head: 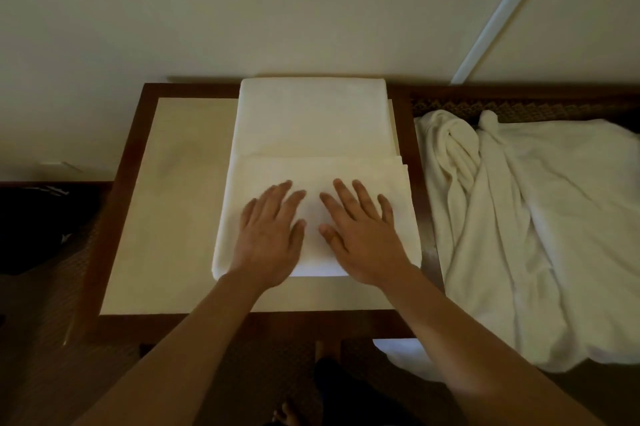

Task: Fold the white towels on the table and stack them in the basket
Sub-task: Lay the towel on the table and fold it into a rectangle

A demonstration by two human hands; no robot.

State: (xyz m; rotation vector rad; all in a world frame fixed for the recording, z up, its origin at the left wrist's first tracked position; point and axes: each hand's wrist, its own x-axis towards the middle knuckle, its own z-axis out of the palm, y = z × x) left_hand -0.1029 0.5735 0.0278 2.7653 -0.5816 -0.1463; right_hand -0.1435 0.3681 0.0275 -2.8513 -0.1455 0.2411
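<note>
Folded white towel [311,148] lies on the table [166,217], its near fold under both palms. Left hand [268,235] and right hand [363,235] rest flat side by side, fingers straight, slightly spread, pointing away.

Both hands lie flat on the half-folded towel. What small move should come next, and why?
Probably slide both palms outward to smooth the fold. The left hand and right hand press flat on the folded towel, whose near flap already lies over the far part, so flattening it seems the sensible step before another fold.
</note>
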